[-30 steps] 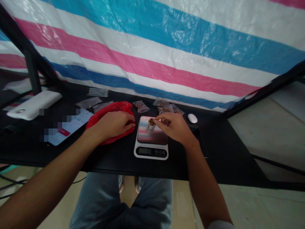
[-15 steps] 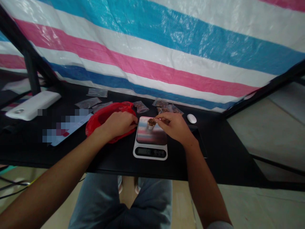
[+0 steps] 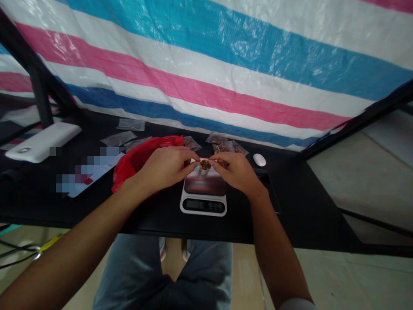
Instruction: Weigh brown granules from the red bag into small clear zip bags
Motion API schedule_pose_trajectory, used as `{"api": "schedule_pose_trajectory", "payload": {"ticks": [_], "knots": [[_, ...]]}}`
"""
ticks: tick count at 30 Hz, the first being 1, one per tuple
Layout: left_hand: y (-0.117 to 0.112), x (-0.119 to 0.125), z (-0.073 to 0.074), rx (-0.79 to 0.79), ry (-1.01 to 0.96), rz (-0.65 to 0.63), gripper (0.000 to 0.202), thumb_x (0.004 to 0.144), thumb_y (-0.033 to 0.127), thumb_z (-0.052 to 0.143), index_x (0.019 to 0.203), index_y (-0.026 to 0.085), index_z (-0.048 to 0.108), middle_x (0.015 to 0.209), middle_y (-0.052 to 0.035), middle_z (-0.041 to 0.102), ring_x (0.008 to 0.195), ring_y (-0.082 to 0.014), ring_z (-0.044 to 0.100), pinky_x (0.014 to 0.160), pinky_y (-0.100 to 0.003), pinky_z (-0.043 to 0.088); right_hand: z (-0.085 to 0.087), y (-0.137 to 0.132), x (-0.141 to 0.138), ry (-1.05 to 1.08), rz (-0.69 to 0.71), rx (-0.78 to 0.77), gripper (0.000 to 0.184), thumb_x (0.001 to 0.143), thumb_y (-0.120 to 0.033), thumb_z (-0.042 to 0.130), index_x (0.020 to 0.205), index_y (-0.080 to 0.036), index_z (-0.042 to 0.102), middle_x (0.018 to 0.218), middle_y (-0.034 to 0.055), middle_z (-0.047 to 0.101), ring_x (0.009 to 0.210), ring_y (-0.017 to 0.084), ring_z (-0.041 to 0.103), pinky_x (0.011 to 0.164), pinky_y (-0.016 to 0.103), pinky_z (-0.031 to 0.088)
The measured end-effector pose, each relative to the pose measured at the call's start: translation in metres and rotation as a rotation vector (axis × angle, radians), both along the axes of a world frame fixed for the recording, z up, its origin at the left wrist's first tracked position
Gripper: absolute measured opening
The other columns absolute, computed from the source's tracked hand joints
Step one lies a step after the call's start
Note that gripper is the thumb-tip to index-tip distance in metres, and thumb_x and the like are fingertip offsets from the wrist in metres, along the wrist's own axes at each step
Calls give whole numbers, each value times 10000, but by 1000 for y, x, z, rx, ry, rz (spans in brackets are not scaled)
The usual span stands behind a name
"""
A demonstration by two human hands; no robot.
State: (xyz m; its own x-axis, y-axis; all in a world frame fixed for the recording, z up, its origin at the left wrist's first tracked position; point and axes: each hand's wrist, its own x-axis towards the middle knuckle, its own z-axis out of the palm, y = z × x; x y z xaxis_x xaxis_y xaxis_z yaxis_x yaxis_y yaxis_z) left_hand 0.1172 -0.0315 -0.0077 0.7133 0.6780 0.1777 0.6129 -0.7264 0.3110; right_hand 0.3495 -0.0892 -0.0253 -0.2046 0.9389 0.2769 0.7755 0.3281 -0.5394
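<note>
A small whitish cup [image 3: 204, 171] filled with brown bits [image 3: 205, 165] stands on the plate of a white digital kitchen scale [image 3: 203, 206]. My left hand [image 3: 172, 165] reaches over a red plastic bag [image 3: 124, 168], its thumb and fingertips closed at the left side of the cup's rim. At the right side of the rim, my right hand [image 3: 234, 168] pinches with thumb and forefinger. The bag lies open left of the scale, partly covered by my left hand and forearm. Digits on the scale's display are too blurred to read.
Behind the scale lie several clear bags with brown contents [image 3: 222, 146]. Flat clear bags [image 3: 130, 125] rest at the back left. A white mouse [image 3: 260, 159] and a dark flat panel [image 3: 271, 189] are on the right. A white oblong device [image 3: 43, 142] stands far left. A striped sheet [image 3: 206, 82] hangs behind.
My left hand has moved right, from the red bag's edge to the cup's rim. The bag's opening has shifted slightly. My right hand stays at the cup.
</note>
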Motion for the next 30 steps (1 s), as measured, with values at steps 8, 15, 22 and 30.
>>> {"api": "schedule_pose_trajectory", "payload": {"ticks": [8, 15, 22, 30], "knots": [[0, 8, -4, 51, 20, -76, 372, 1057, 409, 471, 1192, 280, 793, 1075, -44, 801, 966, -237, 729, 710, -302, 462, -2, 1, 3, 34, -9, -8, 196, 1001, -255, 617, 999, -200, 804, 910, 45, 800, 786, 171, 691, 695, 273, 438], [1, 12, -4, 98, 4, -84, 337, 1050, 420, 515, 1151, 290, 809, 1011, -42, 787, 934, -236, 731, 676, -299, 433, 0, 0, 2, 28, -24, -10, 192, 991, -253, 619, 955, -197, 799, 875, 32, 791, 758, 164, 679, 667, 266, 424], [-1, 10, -3, 77, -40, -66, 328, 1039, 435, 531, 1145, 273, 796, 1080, -36, 812, 974, -248, 744, 723, -311, 475, 1, 0, 4, 39, -28, 5, 172, 975, -234, 627, 952, -199, 794, 849, 15, 780, 718, 149, 658, 664, 269, 415], [61, 22, 13, 145, 81, -187, 485, 935, 131, 546, 1399, 188, 676, 1432, -85, 694, 1282, -244, 643, 1087, -348, 477, 0, 0, 7, 58, -56, 70, 173, 963, -224, 629, 897, -188, 784, 770, 5, 741, 659, 137, 618, 635, 272, 386]]}}
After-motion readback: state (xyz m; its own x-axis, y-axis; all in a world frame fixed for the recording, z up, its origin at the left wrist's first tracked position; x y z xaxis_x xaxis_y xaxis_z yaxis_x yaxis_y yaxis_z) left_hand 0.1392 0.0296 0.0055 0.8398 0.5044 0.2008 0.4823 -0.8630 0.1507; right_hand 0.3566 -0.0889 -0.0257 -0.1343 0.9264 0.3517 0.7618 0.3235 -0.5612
